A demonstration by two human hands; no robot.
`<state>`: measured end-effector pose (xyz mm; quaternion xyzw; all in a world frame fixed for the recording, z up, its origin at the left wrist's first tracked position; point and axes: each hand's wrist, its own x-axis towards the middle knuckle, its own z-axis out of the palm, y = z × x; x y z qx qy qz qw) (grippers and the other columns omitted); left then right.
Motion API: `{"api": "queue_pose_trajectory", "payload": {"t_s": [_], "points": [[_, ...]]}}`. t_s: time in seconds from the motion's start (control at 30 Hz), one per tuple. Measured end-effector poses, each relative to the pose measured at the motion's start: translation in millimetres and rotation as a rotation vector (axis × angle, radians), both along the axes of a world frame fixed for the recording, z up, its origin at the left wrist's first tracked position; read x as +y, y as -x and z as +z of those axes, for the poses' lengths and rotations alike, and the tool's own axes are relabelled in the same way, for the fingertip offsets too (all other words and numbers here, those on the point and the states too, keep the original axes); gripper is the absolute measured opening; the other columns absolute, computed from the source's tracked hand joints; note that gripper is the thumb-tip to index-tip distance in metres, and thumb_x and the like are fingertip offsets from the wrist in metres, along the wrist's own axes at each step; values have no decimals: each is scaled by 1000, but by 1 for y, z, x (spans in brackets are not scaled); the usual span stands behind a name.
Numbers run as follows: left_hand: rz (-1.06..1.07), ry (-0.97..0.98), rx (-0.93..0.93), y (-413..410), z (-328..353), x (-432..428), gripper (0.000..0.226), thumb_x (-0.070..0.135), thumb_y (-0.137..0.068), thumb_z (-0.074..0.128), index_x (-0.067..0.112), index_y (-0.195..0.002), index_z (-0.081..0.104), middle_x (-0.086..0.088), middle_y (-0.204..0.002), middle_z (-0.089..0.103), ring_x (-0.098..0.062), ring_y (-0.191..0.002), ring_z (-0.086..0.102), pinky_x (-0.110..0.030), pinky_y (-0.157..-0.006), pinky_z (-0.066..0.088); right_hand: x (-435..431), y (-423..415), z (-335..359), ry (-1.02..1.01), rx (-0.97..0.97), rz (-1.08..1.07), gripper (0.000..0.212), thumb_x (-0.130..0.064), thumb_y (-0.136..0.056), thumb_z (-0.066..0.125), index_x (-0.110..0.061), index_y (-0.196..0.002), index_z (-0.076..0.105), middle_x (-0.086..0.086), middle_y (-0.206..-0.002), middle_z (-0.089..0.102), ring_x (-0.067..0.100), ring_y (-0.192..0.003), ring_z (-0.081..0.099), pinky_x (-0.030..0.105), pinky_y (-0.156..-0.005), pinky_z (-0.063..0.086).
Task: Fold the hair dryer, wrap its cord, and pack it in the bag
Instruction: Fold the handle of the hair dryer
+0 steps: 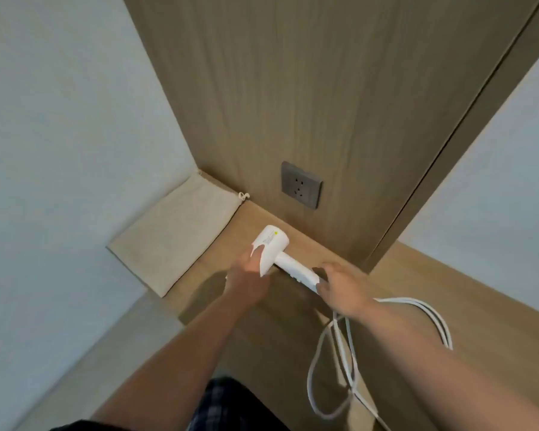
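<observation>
A white hair dryer [274, 247] is held just above the wooden counter [467, 293], its handle sticking out straight to the lower right, unfolded. My left hand [249, 278] grips the dryer's barrel from below and left. My right hand [339, 287] grips the end of the handle. The white cord [330, 362] runs from the handle in loose loops across the counter and down past its front edge. A beige drawstring cloth bag [175, 231] lies flat in the corner to the left of the dryer, apart from both hands.
A grey wall socket [301, 189] sits in the wooden back panel above the dryer, with nothing plugged in. A white wall [59, 150] borders the bag on the left. A wooden post [417, 213] stands at the right of the panel.
</observation>
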<state>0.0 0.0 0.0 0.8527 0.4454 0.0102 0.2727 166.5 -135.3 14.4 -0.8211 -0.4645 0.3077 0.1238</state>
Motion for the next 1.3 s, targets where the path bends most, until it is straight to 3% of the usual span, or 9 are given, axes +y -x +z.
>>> {"api": "queue_pose_trajectory", "payload": {"t_s": [0.1, 0.3, 0.57, 0.7, 0.87, 0.93, 1.03, 1.17, 1.3], "points": [[-29, -53, 11, -5, 0, 15, 73, 22, -83, 64, 10, -147, 31, -16, -138, 44, -35, -120, 48, -43, -94, 45, 5, 2, -9, 39, 7, -40, 50, -21, -89, 51, -12, -137, 41, 12, -136, 48, 30, -125, 44, 33, -105, 36], [-16, 197, 61, -14, 3, 47, 88, 28, -72, 74, 17, -146, 26, -8, -132, 50, -27, -118, 52, -36, -89, 45, 22, 16, -20, 89, -31, -174, 46, -17, -84, 54, -14, -130, 49, 11, -123, 55, 28, -115, 50, 33, -99, 41], [-148, 312, -144, -14, 9, 88, 87, 32, -64, 83, 23, -139, 39, -2, -126, 56, -22, -112, 54, -36, -93, 48, 50, 24, 2, 143, -131, -241, 29, -16, -74, 60, -15, -104, 59, 6, -100, 62, 25, -91, 61, 30, -73, 48], [-231, 503, -182, -17, 35, 114, 71, 38, -72, 79, 28, -132, 43, 1, -121, 57, -18, -104, 56, -38, -89, 50, 57, 27, 23, 133, -191, -291, 23, -25, -75, 64, -22, -97, 59, 0, -93, 66, 19, -82, 63, 33, -71, 55], [-266, 940, -150, -13, 67, 138, 66, 50, -77, 71, 33, -133, 40, -4, -118, 57, -23, -106, 60, -45, -90, 54, 62, 36, 59, 102, -184, -303, 32, -28, -76, 70, -24, -107, 61, -3, -99, 67, 13, -86, 63, 28, -73, 56], [-277, 966, -140, -14, 76, 140, 51, 44, -85, 66, 33, -128, 41, -4, -116, 56, -23, -104, 60, -39, -85, 56, 57, 38, 73, 51, -86, -315, 36, -37, -76, 71, -23, -107, 61, -4, -98, 67, 11, -84, 63, 28, -74, 56], [-292, 938, -142, -20, 89, 140, 57, 45, -79, 70, 34, -127, 42, -6, -116, 57, -25, -105, 60, -43, -86, 55, 53, 39, 93, -52, 56, -360, 37, -54, -83, 58, -19, -93, 62, -4, -76, 60, 9, -65, 58, 28, -62, 49], [-279, 889, -217, -29, 104, 131, 68, 51, -63, 70, 37, -125, 46, -6, -116, 59, -27, -104, 62, -47, -87, 55, 50, 37, 109, -133, 25, -434, 48, -58, -88, 42, -16, -79, 64, 2, -66, 57, 14, -56, 53, 28, -57, 43], [-255, 839, -316, -28, 113, 114, 52, 43, -74, 73, 37, -120, 49, -4, -111, 61, -26, -100, 63, -45, -83, 57, 39, 34, 110, -195, -44, -428, 55, -61, -87, 42, -12, -75, 65, 8, -64, 58, 17, -54, 52, 31, -55, 41]]}}
